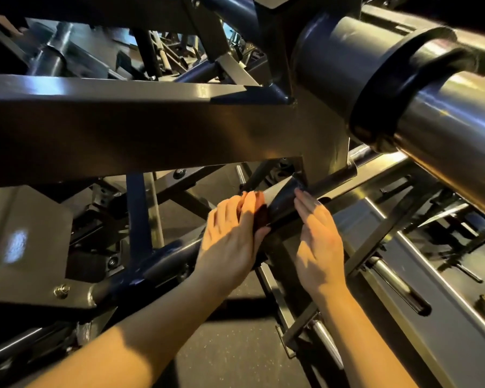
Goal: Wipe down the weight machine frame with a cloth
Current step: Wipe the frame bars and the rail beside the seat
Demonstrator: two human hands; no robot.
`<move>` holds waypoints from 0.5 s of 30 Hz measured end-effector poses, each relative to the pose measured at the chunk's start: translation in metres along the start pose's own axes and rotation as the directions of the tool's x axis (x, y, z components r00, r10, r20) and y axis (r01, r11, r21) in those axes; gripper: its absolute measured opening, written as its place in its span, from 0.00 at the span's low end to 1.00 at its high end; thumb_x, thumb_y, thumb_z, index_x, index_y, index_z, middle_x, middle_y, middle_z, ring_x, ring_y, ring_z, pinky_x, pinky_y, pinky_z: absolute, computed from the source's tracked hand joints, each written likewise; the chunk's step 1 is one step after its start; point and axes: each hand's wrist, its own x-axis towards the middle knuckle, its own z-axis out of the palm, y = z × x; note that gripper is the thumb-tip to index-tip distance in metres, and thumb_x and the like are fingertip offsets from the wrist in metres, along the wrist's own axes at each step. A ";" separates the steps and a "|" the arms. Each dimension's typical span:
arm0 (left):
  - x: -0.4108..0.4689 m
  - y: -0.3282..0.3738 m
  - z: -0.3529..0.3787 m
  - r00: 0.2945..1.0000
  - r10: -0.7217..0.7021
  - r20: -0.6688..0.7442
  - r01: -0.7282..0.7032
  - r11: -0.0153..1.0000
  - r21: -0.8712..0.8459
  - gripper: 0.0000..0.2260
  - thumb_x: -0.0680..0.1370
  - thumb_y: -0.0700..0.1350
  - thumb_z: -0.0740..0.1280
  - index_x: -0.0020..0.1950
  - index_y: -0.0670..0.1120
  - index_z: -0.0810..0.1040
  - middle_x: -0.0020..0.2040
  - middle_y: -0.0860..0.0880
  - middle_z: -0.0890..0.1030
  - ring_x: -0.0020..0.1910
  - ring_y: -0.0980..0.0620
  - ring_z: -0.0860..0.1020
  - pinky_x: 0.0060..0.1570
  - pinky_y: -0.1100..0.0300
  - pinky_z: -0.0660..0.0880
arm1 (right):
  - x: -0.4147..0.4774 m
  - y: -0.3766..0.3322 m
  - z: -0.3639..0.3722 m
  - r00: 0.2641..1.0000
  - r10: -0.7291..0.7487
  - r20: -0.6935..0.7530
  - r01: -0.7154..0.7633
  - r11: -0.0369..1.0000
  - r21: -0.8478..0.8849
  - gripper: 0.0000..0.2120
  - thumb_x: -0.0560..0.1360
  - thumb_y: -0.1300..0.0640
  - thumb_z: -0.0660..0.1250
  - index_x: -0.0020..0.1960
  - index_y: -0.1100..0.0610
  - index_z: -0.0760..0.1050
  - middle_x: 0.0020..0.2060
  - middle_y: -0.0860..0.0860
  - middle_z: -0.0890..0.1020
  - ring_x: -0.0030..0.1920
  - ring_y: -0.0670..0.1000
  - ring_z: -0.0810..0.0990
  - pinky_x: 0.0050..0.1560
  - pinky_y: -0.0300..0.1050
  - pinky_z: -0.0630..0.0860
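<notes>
Two hands are in the middle of the frame, low down, one on each side of a short dark tube that is part of the frame. The left hand has its fingers curled over a dark cloth and presses it on the left side of the tube. The right hand is flat with straight fingers, touching the tube's right side and holding nothing. The cloth is soft and light. It folds easily, so it is best bunched in the palm and wrapped round the tube, so it rubs all the way round. It is so dark that its edges are hard to see. The frame is heavy, hard steel and will not move when pushed. Its paint looks smooth and shiny, so the cloth should slide well. The big bar at the upper right looks slippery too. The corners and bolts may catch the cloth.
</notes>
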 end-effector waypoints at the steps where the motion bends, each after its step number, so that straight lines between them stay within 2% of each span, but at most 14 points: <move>1: -0.007 -0.006 -0.003 0.999 -0.027 0.025 0.025 0.997 0.067 0.25 0.85 0.64 0.46 0.79 0.56 0.50 0.71 0.47 0.76 0.61 0.54 0.78 0.65 0.48 0.73 | 0.000 0.000 0.000 1.000 -0.002 0.002 0.002 1.000 -0.008 0.27 0.78 0.53 0.50 0.74 0.60 0.72 0.74 0.50 0.72 0.77 0.45 0.62 0.75 0.27 0.50; 2: -0.009 -0.007 -0.006 0.998 -0.044 0.034 0.040 0.991 0.124 0.27 0.85 0.64 0.46 0.81 0.54 0.48 0.72 0.46 0.75 0.66 0.51 0.77 0.69 0.45 0.70 | 0.000 -0.001 -0.001 1.000 -0.009 0.008 0.009 1.000 -0.018 0.27 0.79 0.53 0.50 0.73 0.60 0.72 0.74 0.51 0.72 0.77 0.44 0.62 0.75 0.27 0.49; 4: -0.005 0.001 -0.008 0.999 0.008 0.031 -0.011 0.995 0.102 0.26 0.86 0.60 0.49 0.81 0.52 0.48 0.74 0.46 0.72 0.70 0.49 0.74 0.71 0.47 0.68 | 0.001 -0.001 -0.002 0.999 -0.030 0.018 0.031 0.999 -0.027 0.26 0.79 0.53 0.51 0.74 0.59 0.70 0.74 0.51 0.71 0.77 0.44 0.61 0.76 0.29 0.50; 5: 0.002 0.010 -0.008 0.997 0.070 0.013 -0.071 0.995 0.063 0.25 0.86 0.58 0.51 0.81 0.53 0.48 0.74 0.46 0.72 0.69 0.50 0.75 0.70 0.50 0.69 | 0.001 0.000 -0.002 0.999 -0.032 0.017 0.032 0.999 -0.009 0.26 0.79 0.53 0.52 0.74 0.58 0.69 0.74 0.50 0.71 0.77 0.45 0.62 0.77 0.32 0.52; 8: 0.025 0.034 -0.007 0.956 0.278 -0.087 -0.273 0.960 0.067 0.26 0.87 0.54 0.54 0.82 0.50 0.49 0.74 0.47 0.72 0.69 0.50 0.74 0.67 0.57 0.69 | 0.000 0.004 0.001 1.000 -0.019 0.019 0.018 0.998 0.055 0.24 0.80 0.58 0.57 0.76 0.52 0.63 0.76 0.46 0.67 0.79 0.48 0.62 0.79 0.52 0.61; 10: 0.033 0.037 -0.003 0.945 0.308 -0.110 -0.307 0.951 0.030 0.25 0.87 0.55 0.54 0.81 0.50 0.51 0.74 0.47 0.73 0.68 0.50 0.75 0.69 0.57 0.70 | -0.001 0.006 0.003 1.000 -0.011 0.005 0.010 0.997 0.076 0.26 0.80 0.62 0.60 0.77 0.52 0.62 0.76 0.44 0.67 0.79 0.48 0.63 0.78 0.56 0.63; 12: 0.035 0.025 -0.003 0.980 0.188 -0.063 -0.189 0.982 -0.009 0.24 0.85 0.61 0.53 0.79 0.52 0.58 0.71 0.47 0.74 0.66 0.49 0.76 0.69 0.50 0.72 | -0.002 0.005 0.003 1.000 -0.026 -0.004 0.026 0.999 0.045 0.26 0.80 0.64 0.60 0.77 0.54 0.64 0.76 0.47 0.68 0.79 0.47 0.62 0.79 0.47 0.58; 13: 0.033 0.015 -0.007 0.997 0.080 -0.014 -0.079 0.994 0.072 0.25 0.84 0.63 0.53 0.77 0.51 0.62 0.70 0.46 0.74 0.66 0.47 0.75 0.69 0.47 0.71 | -0.003 0.004 0.003 0.999 -0.034 -0.014 0.034 0.999 0.007 0.25 0.80 0.64 0.58 0.76 0.55 0.64 0.76 0.49 0.69 0.79 0.47 0.62 0.80 0.41 0.55; 14: 0.025 0.002 -0.015 0.999 -0.033 0.030 0.025 0.971 0.238 0.26 0.84 0.63 0.54 0.76 0.50 0.62 0.70 0.44 0.72 0.67 0.45 0.73 0.70 0.46 0.69 | -0.003 0.003 0.003 0.999 -0.040 -0.029 0.040 0.999 -0.017 0.23 0.80 0.62 0.55 0.76 0.56 0.64 0.76 0.50 0.69 0.79 0.48 0.62 0.79 0.39 0.54; 15: 0.018 -0.015 -0.025 0.990 -0.135 0.030 0.114 0.918 0.379 0.26 0.84 0.61 0.58 0.77 0.49 0.61 0.71 0.43 0.70 0.68 0.44 0.71 0.70 0.46 0.68 | -0.001 0.000 0.005 0.999 -0.028 -0.045 0.027 1.000 -0.015 0.23 0.80 0.59 0.53 0.75 0.57 0.65 0.76 0.52 0.70 0.79 0.49 0.62 0.79 0.41 0.54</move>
